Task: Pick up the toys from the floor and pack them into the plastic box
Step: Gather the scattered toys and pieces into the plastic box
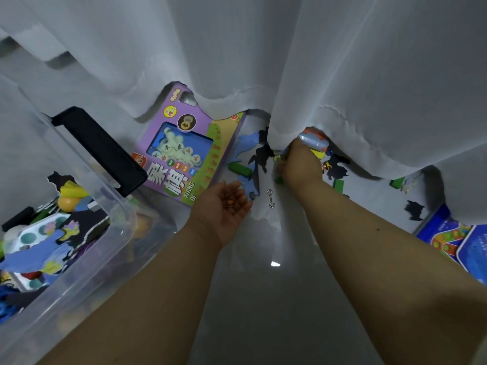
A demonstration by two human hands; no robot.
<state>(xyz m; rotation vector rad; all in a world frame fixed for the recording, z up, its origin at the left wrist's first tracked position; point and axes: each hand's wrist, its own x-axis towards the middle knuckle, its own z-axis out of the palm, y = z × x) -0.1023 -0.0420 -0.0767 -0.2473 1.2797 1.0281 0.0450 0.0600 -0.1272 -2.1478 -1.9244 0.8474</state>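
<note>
Two hands work mid-frame: left hand cupped open under tiny beads, right hand pinching small toys; tilting could spill them beneath the curtain.

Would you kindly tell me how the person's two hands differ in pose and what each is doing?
The left hand lies palm up and open, cradling small orange beads; the right hand is palm down, fingers curled on small toys under the white curtain. The left sits nearer the clear plastic box; the right reaches farther. Both are bare, above the floor.

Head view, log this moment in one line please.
left hand: open, palm up, small pieces | right hand: gripping toys at curtain hem | plastic box: partly filled
</note>
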